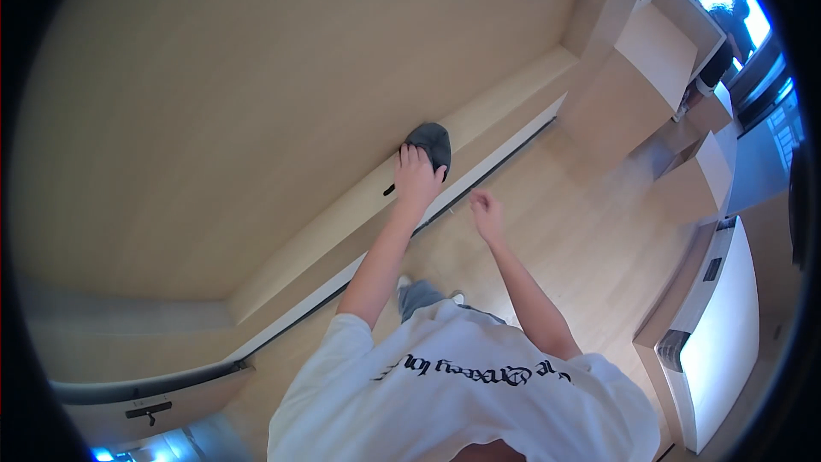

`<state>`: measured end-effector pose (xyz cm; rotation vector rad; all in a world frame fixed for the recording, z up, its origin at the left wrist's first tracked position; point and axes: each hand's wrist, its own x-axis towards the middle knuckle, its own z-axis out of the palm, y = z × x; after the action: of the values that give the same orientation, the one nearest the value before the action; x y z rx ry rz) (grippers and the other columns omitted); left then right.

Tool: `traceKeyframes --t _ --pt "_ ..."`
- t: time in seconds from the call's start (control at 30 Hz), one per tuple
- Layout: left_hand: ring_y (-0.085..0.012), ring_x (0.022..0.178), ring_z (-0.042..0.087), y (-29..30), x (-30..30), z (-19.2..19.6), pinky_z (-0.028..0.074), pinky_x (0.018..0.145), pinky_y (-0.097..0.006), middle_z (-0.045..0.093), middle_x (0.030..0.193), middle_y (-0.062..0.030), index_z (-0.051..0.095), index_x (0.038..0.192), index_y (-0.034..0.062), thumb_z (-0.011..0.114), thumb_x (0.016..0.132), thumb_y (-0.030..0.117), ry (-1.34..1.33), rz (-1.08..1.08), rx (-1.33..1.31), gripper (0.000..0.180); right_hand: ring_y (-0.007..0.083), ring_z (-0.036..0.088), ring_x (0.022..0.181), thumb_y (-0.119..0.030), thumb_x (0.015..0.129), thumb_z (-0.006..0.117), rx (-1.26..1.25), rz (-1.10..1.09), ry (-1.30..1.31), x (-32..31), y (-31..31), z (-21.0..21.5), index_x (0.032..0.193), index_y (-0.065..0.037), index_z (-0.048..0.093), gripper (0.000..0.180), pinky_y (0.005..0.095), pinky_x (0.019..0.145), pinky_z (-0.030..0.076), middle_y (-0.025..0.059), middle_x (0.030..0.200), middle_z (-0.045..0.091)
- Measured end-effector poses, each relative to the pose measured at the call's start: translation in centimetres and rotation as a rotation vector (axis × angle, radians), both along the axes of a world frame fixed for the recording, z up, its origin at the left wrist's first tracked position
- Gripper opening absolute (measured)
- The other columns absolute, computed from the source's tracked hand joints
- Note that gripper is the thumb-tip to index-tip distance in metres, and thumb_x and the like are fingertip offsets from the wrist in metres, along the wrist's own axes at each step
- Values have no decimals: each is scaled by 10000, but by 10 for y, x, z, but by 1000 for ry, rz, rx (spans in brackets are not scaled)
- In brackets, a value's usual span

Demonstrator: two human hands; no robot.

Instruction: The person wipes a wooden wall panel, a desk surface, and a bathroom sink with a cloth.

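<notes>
Overhead, a person in a white short-sleeved shirt [462, 393] with dark lettering leans toward a long pale wooden ledge [359, 214] that runs along a beige wall [239, 103]. Their left hand [416, 175] is pressed flat, fingers spread, on a dark grey folded cloth [432, 141] lying on top of the ledge, covering its near edge rather than gripping it. Just beside, the right hand [487, 212] hangs free above the light wood floor [590, 239], fingers loosely curled and holding nothing. A small black strip [389, 190] lies on the ledge close to the left wrist. White cabinets [718, 342] stand at right.
</notes>
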<state>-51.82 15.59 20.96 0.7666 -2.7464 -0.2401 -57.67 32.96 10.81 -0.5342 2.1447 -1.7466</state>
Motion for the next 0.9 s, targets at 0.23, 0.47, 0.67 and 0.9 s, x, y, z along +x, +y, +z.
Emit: traceKeyframes --t 0.23,0.47,0.67,0.9 --pt "-423 1354 359 45 -126 -5 305 1109 -491 414 1392 -326 357 1372 -104 788 730 379 -51 15 -66 911 137 653 777 -130 901 549 287 -66 -155 -50 123 -45 1165 -6 631 303 263 663 515 88 944 701" --pt "-433 1375 320 61 -215 -15 297 1108 -517 368 1438 -299 316 1483 104 813 683 237 87 -155 -104 952 151 668 790 -151 888 553 158 -332 -443 -143 185 -37 1203 -37 616 341 270 644 517 93 947 699" --pt "-405 1361 360 73 -311 -7 335 1085 -504 396 1419 -287 370 1462 125 791 699 187 80 -293 -146 874 168 671 787 -127 875 542 306 -490 -629 -208 265 -68 1197 -31 615 343 282 634 523 96 932 692" --pt "-421 1340 387 96 -453 -18 334 1093 -508 427 1395 -290 431 1411 78 737 747 164 117 -332 -143 736 175 674 804 -147 914 495 295 -666 -774 -266 315 -84 1185 -46 604 309 309 646 538 102 959 690"
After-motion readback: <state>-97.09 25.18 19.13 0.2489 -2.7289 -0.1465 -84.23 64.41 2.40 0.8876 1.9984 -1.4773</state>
